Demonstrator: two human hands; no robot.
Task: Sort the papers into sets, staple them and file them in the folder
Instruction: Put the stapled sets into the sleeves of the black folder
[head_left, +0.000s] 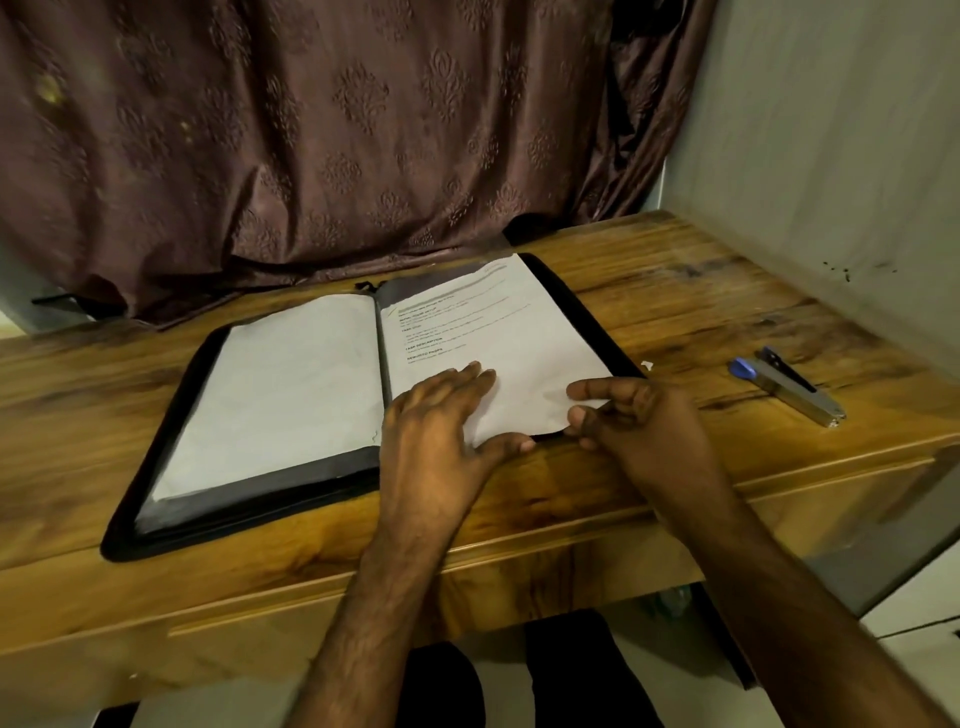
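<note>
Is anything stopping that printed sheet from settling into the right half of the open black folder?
Nothing visible does. The printed white sheet already lies on the right half of the open black zip folder. The left hand presses it flat, and the right hand pinches its near corner. The metal stapler lies apart, to the right.

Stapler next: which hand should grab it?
Probably the right hand. The stapler lies on the table to its right, past the folder. The left hand lies flat on the printed paper, farther away, steadying it.
</note>
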